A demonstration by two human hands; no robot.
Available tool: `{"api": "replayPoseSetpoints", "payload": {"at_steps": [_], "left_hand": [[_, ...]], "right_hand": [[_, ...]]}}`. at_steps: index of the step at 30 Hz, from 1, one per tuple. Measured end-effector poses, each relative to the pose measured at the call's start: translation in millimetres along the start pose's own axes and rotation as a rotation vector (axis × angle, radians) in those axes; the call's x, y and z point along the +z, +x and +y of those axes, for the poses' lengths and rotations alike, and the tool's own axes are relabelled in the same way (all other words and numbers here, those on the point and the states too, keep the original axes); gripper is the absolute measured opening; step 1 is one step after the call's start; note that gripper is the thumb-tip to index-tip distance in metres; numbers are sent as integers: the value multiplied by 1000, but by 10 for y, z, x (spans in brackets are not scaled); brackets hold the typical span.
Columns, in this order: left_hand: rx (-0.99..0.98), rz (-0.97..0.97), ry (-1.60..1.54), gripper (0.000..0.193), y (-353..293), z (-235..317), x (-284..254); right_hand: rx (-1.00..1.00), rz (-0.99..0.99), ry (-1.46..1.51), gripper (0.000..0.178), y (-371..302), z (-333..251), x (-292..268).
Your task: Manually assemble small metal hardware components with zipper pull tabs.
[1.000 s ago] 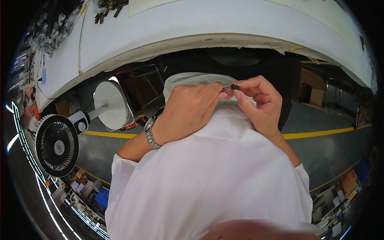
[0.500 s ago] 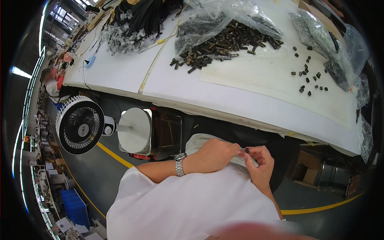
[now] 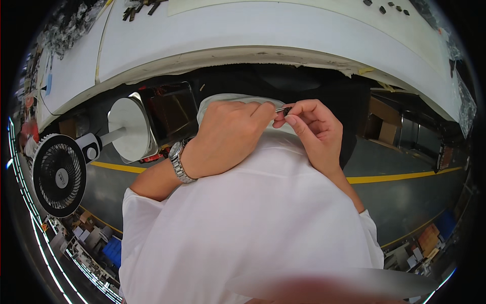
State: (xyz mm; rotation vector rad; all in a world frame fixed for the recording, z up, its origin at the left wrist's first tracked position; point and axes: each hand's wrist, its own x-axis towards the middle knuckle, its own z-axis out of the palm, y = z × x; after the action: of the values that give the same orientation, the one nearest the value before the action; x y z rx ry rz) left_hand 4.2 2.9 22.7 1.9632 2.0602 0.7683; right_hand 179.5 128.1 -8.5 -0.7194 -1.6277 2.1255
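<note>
Over my lap, close in front of my white shirt, my two hands meet. My left hand [image 3: 228, 134], with a metal watch [image 3: 177, 161] on its wrist, is closed round a thin, silvery, rod-like tool [image 3: 280, 109]; its fingers hide most of it. The tool's tip touches a small dark piece [image 3: 287, 111]. Between thumb and fingertips, my right hand [image 3: 320, 133] pinches that piece, which is too small to make out further.
A white worktable [image 3: 228, 35] spans the far side, with dark short pieces [image 3: 142, 9] at its far left and small dark lumps [image 3: 383, 9] at far right. A fan [image 3: 61, 175] stands left, beside a round white plate [image 3: 129, 126]. A cardboard box [image 3: 383, 119] sits under the table.
The view has tipped downward, so the table and hands sit higher in the picture and most of the tabletop piles have left it. Both hands keep their hold at the same meeting point.
</note>
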Motion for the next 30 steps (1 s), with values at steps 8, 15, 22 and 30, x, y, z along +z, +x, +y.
{"api": "replayPoseSetpoints", "payload": {"at_steps": [8,15,22,30], "left_hand": [[-10,68,-21,14,-33,51,91],[13,13,-62,15,-63,47,27],[21,-48,-71,14,-26,25,-9],[-30,-145,-59,14,-30,42,-59]], "right_hand": [[71,-115,265,8,-8,117,-132],[316,-245,801,15,23,239,-182],[453,-369,952,16,90,346,-233],[490,-371,1055,16,106,435,-285]]}}
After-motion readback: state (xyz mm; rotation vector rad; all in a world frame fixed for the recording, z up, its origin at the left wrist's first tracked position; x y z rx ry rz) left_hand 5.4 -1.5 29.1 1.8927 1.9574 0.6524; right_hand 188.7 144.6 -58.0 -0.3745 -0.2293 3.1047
